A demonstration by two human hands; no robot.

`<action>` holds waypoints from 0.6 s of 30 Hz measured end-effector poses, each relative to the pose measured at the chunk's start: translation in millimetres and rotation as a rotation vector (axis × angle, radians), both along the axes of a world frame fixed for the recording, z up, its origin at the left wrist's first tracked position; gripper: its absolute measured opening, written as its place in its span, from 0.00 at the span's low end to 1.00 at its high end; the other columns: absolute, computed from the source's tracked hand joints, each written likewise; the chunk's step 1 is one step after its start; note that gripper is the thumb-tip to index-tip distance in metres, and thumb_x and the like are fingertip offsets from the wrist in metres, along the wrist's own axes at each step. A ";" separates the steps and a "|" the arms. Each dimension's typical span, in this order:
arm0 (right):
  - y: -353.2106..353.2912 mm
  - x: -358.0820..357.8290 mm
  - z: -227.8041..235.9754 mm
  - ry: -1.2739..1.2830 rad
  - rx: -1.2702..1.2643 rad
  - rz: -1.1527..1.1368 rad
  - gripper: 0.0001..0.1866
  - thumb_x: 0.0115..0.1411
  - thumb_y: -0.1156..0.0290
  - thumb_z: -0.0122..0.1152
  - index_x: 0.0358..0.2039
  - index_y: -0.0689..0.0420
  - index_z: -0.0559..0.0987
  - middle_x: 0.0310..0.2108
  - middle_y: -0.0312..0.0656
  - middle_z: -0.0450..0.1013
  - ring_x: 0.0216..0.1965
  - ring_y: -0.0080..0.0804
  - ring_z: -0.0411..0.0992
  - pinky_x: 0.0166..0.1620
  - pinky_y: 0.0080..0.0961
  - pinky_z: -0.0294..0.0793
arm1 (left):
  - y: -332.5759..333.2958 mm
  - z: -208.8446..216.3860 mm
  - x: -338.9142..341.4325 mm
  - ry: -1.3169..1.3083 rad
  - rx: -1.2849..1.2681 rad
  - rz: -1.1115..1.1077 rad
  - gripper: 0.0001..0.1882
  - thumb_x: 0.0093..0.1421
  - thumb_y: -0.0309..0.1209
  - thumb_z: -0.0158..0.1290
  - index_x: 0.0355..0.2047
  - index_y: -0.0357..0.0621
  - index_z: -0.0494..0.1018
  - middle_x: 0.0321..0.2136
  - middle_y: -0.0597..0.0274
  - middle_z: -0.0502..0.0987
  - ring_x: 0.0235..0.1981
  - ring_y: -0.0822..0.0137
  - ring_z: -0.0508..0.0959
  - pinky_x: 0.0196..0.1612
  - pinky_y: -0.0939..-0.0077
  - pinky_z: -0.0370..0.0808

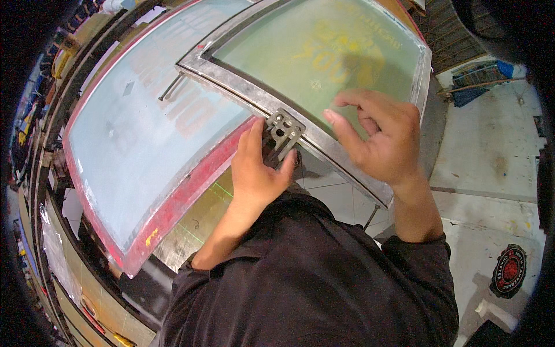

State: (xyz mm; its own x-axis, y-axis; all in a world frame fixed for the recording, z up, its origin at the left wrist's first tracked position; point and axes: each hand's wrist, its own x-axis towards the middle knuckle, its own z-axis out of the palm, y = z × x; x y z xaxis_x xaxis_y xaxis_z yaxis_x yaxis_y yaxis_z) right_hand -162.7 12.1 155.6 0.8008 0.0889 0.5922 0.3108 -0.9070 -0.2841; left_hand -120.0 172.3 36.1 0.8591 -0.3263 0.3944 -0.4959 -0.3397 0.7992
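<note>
A screen-printing frame with green mesh [300,52] and a worn grey metal border [243,89] lies tilted in front of me. A small metal clamp bracket [284,130] with two bolts sits on its near edge. My left hand [257,170] grips the frame edge just under that bracket, thumb beside it. My right hand [378,136] hovers over the near right part of the mesh, fingers curled and apart, fingertips close to the mesh. Whether they touch it I cannot tell.
A second, larger screen [133,127] with pale blue mesh and a red-stained border lies to the left, a thin metal rod [171,87] on it. Beneath is a print table [196,222] with green lines. A stained concrete floor [491,162] lies at right.
</note>
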 end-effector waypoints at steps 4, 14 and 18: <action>-10.7 -8.5 -4.6 0.283 -0.047 -0.238 0.11 0.47 0.64 0.63 0.25 0.57 0.75 0.21 0.52 0.72 0.25 0.52 0.72 0.30 0.40 0.70 | 2.7 -5.6 2.9 0.037 0.003 -0.002 0.32 0.41 0.33 0.64 0.46 0.32 0.66 0.36 0.44 0.74 0.37 0.50 0.77 0.40 0.64 0.74; -7.6 12.4 -33.1 0.367 0.058 -0.064 0.12 0.48 0.62 0.61 0.24 0.58 0.77 0.22 0.51 0.73 0.26 0.54 0.71 0.34 0.44 0.71 | 1.1 -12.3 3.4 -0.078 -0.025 0.035 0.31 0.40 0.35 0.65 0.43 0.32 0.69 0.33 0.44 0.75 0.34 0.51 0.78 0.37 0.66 0.75; 3.3 39.6 -49.8 0.454 -0.026 -0.004 0.12 0.49 0.62 0.59 0.24 0.59 0.78 0.25 0.52 0.73 0.28 0.53 0.72 0.36 0.44 0.72 | -1.5 -11.3 5.0 -0.054 -0.034 0.022 0.31 0.39 0.35 0.65 0.43 0.33 0.69 0.31 0.46 0.75 0.33 0.52 0.78 0.36 0.66 0.75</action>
State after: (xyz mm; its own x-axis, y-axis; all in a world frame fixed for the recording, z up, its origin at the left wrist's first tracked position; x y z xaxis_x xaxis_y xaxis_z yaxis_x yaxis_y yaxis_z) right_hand -123.1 15.4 105.9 0.9793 0.0954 0.1787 0.1565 -0.9166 -0.3679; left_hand -115.0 170.7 24.8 0.8428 -0.2935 0.4512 -0.5317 -0.3242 0.7824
